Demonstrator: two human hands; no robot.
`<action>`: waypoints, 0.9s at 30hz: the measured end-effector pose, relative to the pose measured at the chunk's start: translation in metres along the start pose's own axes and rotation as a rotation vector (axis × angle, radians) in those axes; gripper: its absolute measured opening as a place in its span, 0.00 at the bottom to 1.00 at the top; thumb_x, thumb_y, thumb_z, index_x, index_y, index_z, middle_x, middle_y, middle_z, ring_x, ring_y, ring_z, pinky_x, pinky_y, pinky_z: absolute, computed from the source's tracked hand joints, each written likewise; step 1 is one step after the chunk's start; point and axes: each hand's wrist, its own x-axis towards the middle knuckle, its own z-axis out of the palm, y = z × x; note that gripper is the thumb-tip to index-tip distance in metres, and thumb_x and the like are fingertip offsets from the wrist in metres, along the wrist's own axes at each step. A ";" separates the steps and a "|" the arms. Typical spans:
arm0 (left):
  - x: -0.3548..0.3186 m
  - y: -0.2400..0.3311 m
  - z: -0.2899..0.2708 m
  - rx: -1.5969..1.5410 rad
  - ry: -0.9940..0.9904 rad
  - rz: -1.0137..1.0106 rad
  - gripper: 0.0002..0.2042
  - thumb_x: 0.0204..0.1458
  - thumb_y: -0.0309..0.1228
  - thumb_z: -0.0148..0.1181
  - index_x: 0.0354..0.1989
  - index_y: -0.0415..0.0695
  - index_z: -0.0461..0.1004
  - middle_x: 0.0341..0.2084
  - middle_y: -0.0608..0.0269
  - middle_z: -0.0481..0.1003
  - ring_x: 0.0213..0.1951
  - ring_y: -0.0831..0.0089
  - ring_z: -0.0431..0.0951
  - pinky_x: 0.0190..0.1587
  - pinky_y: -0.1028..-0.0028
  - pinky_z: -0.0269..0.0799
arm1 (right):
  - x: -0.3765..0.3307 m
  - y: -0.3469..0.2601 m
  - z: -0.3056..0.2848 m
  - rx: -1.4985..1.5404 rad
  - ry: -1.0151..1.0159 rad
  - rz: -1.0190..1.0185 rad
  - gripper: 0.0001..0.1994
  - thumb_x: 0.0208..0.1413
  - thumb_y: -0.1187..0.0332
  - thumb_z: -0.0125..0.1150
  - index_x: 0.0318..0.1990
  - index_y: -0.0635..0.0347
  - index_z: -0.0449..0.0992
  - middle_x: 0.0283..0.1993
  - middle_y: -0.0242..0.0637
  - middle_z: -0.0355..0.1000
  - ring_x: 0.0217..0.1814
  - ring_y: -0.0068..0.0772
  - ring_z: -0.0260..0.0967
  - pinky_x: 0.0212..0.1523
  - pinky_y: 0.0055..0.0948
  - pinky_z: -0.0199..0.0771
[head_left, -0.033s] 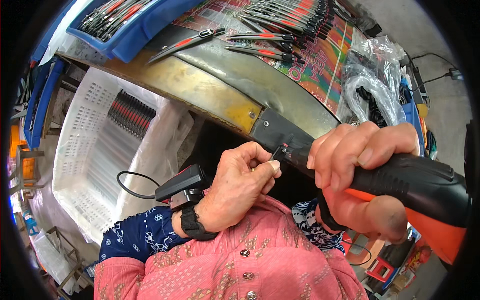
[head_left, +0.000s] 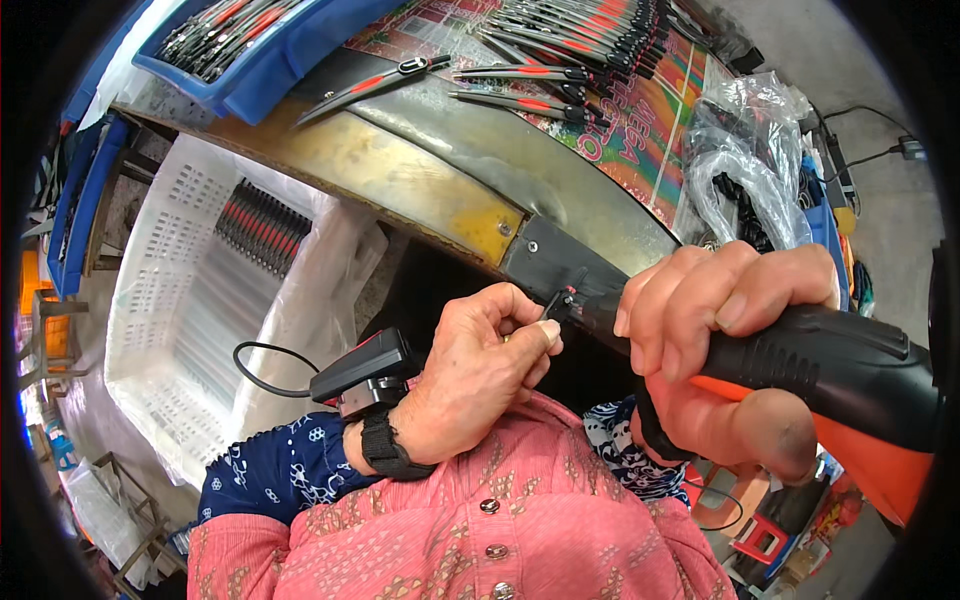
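At nine o'clock stands a white basket (head_left: 190,200), with a neat row of red and black sticks (head_left: 265,228) lying side by side inside, maybe so they fit well. A blue bin (head_left: 300,55) full of more sticks sits on the bench (head_left: 410,165) at eleven o'clock. In the middle, the left hand (head_left: 478,345) pinches a small dark part (head_left: 559,304) between thumb and finger, just beside the edge of the bench, probably to keep it still. The other fingers curl in. Near one o'clock, a big pile (head_left: 590,40) of sticks lies on the bench, perhaps there to be easy to reach. At three o'clock the right hand (head_left: 715,315) wraps around a fat black and orange tool (head_left: 820,365), likely to hold its weight and aim it. The tool's nose points at the part; I cannot tell if they touch. A clear bag (head_left: 740,155) lies crumpled at two o'clock.
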 end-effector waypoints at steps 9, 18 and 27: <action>0.001 0.000 0.000 0.013 -0.003 0.006 0.04 0.53 0.25 0.55 0.31 0.38 0.67 0.23 0.64 0.72 0.20 0.83 0.66 0.17 0.83 0.63 | 0.001 0.004 0.003 0.018 0.035 -0.009 0.30 0.41 0.45 0.67 0.38 0.58 0.59 0.23 0.34 0.64 0.21 0.29 0.64 0.28 0.32 0.69; 0.001 -0.001 -0.003 0.065 -0.010 0.017 0.04 0.53 0.25 0.55 0.32 0.39 0.67 0.25 0.64 0.74 0.21 0.83 0.67 0.20 0.84 0.63 | -0.001 0.001 0.007 0.025 0.053 -0.007 0.30 0.40 0.46 0.68 0.38 0.59 0.60 0.23 0.34 0.65 0.21 0.29 0.64 0.28 0.31 0.69; 0.001 -0.002 -0.004 0.054 -0.030 0.031 0.05 0.54 0.27 0.55 0.32 0.40 0.67 0.25 0.66 0.74 0.21 0.84 0.67 0.20 0.85 0.62 | -0.003 -0.001 0.008 0.016 0.041 -0.013 0.30 0.39 0.48 0.69 0.38 0.60 0.60 0.23 0.35 0.65 0.21 0.29 0.64 0.28 0.31 0.70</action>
